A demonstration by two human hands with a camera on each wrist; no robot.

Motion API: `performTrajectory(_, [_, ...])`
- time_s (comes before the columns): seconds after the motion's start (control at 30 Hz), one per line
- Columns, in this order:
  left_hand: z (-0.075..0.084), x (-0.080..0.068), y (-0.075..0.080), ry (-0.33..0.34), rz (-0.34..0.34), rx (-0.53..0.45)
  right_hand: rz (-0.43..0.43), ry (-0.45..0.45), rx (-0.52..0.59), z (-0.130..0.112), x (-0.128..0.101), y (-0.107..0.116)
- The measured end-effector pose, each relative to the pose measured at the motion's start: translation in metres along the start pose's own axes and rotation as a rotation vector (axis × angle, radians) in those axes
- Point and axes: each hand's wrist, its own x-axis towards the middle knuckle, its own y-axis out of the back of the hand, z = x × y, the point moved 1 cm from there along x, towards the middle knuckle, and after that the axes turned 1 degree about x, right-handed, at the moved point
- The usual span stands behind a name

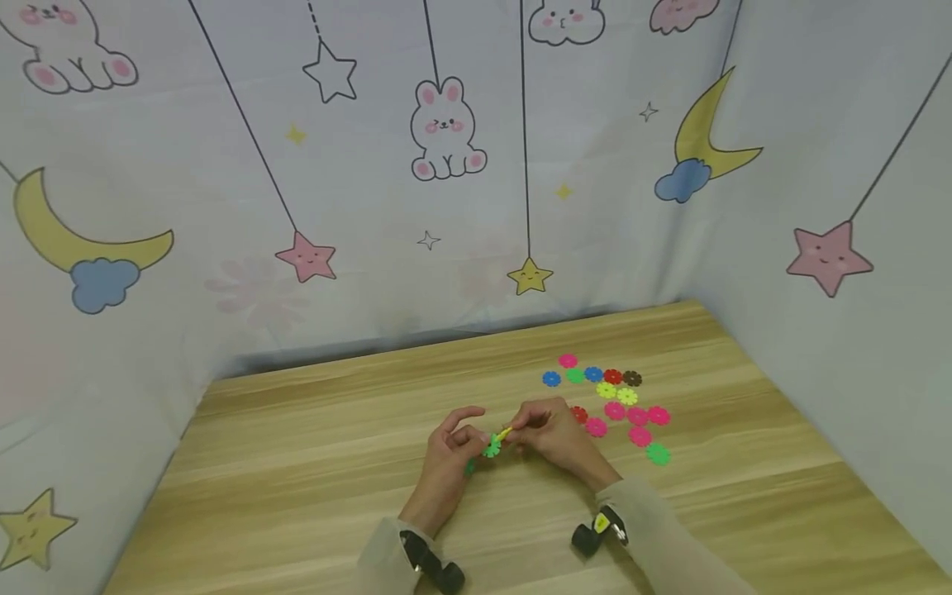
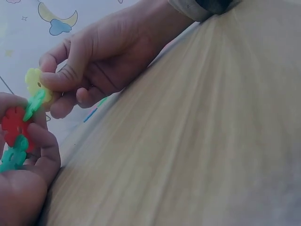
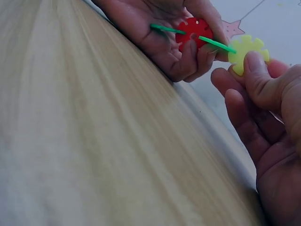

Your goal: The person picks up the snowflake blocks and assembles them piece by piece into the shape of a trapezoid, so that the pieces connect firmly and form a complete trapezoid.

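Snowflake discs, slotted together into a small cluster (image 1: 487,449), sit between my two hands just above the wooden table (image 1: 312,463), a little left of the loose pile. From the head view I see the left hand (image 1: 449,459) with fingers curled round the cluster; the left wrist view shows a red disc (image 2: 15,125) pinched there with green discs (image 2: 34,104) slotted across it, one above and one below. The right wrist view gives the same red disc edge-on to two thin green ones. My right hand (image 1: 550,431) pinches a yellow disc (image 3: 247,52) between thumb and forefinger, thumb pad flat on its face, and the yellow disc's edge meets the tip of the upper green disc (whether the slots have actually seated I cannot tell from any view). Both hands are closed tight on their pieces, not wide.

Loose discs (image 1: 613,405) lie on the table to the right of my right hand, near it but not touching: pink, blue, green, red, brown and yellow-green ones, spread flat in a rough patch. Behind the table hangs a pale cloth backdrop (image 1: 446,207) printed with rabbits, moons and stars, wrapping round both sides. Dark wrist-mounted cameras (image 1: 595,533) show at the cuffs of my light sleeves.
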Motion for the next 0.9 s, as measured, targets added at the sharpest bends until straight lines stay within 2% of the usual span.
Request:
performTrajectory(0.3, [-0.0022,-0.0013,-0.0019,0.009,0.027,-0.119,0.039,-0.010,0.003,-0.0011,-0.0002,-0.0073])
performTrajectory(0.47, [-0.0033,-0.0026,-0.0031,0.003,0.011,-0.133,0.024,-0.022,-0.001,0.0014,-0.0005,-0.0077])
performTrajectory(0.57, [-0.0011,-0.0026,-0.0036,0.003,-0.027,-0.103,0.018,-0.038,-0.015,0.0006,0.0004,-0.0075])
performTrajectory(0.77, [0.0014,-0.0013,0.0002,0.035,-0.135,-0.013,0.042,-0.003,-0.077,-0.0014,0.0012,-0.0080])
performTrajectory(0.9, [0.0009,-0.0004,0.0026,0.035,-0.159,0.020,0.049,0.005,-0.077,-0.0023,0.0020,-0.0082])
